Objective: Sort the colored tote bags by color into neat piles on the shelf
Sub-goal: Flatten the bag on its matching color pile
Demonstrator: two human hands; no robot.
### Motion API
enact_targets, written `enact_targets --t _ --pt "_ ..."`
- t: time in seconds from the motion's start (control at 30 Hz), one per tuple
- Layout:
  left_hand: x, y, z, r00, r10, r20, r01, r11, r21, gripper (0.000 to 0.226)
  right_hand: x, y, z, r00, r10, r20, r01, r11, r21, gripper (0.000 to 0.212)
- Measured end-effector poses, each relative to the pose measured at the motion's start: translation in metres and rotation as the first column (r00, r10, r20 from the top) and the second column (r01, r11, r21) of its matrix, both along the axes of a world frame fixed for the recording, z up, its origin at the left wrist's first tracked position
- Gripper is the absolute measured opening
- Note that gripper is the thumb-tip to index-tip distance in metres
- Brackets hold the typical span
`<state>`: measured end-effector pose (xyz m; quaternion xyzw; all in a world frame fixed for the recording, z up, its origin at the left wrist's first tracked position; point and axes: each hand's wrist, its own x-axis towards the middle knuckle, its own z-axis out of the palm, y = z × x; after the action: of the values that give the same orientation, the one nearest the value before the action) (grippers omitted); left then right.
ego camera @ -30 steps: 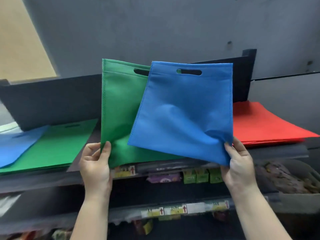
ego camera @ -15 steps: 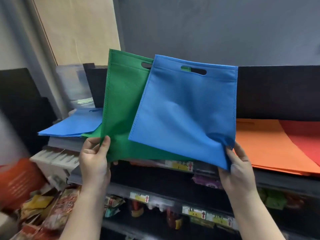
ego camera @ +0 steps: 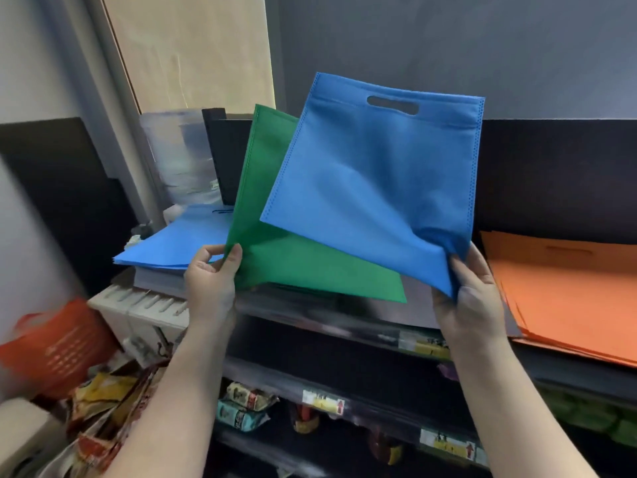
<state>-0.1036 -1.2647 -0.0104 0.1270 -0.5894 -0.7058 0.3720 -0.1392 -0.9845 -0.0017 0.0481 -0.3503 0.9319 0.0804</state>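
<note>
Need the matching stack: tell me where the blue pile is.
Head view, left side: the blue pile lies on the shelf, behind the left hand and left of the held green bag.

Lower shelves: you see snack packets (ego camera: 246, 405) | yellow price labels (ego camera: 323, 401) on shelf edges | orange basket (ego camera: 57, 343) lower left | beige blind (ego camera: 193, 53) above.

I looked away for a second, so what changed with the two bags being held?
The green bag has tilted left and fanned away from the blue bag; the view swung left, away from the red pile. The left hand and right hand kept their pinches on the bottom corners.
</note>
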Motion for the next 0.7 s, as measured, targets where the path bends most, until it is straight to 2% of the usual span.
enact_targets --t 0.13,0.27,0.47,0.53,0.6,0.7 --pt "-0.033 -0.032 -0.004 1.000 0.010 0.026 -0.007 0.993 -0.114 0.020 -0.015 -0.034 0.003 0.999 -0.054 -0.005 0.053 0.997 -0.054 0.040" --pt "-0.063 -0.061 -0.013 0.994 -0.036 0.102 0.051 0.989 -0.142 0.018 -0.024 -0.071 0.004 0.994 -0.111 -0.007 0.111 0.991 -0.071 0.042" --pt "-0.092 -0.094 -0.020 0.972 -0.018 0.235 0.090 0.950 -0.298 0.014 -0.030 -0.122 -0.005 0.988 -0.148 -0.040 0.148 0.989 0.004 0.035" --pt "-0.091 -0.112 -0.018 0.972 -0.098 0.213 0.143 0.968 -0.206 0.017 -0.031 -0.138 -0.010 0.984 -0.173 -0.051 0.175 0.984 0.029 0.034" --pt "-0.081 -0.128 -0.008 0.973 -0.191 0.132 0.195 0.980 -0.025 0.021 -0.032 -0.156 -0.011 0.982 -0.174 -0.073 0.177 0.984 0.034 0.037" --pt "-0.059 -0.157 0.016 0.955 -0.294 0.031 0.286 0.947 0.149 0.038 -0.034 -0.187 -0.012 0.983 -0.161 -0.085 0.167 0.984 0.069 0.036"
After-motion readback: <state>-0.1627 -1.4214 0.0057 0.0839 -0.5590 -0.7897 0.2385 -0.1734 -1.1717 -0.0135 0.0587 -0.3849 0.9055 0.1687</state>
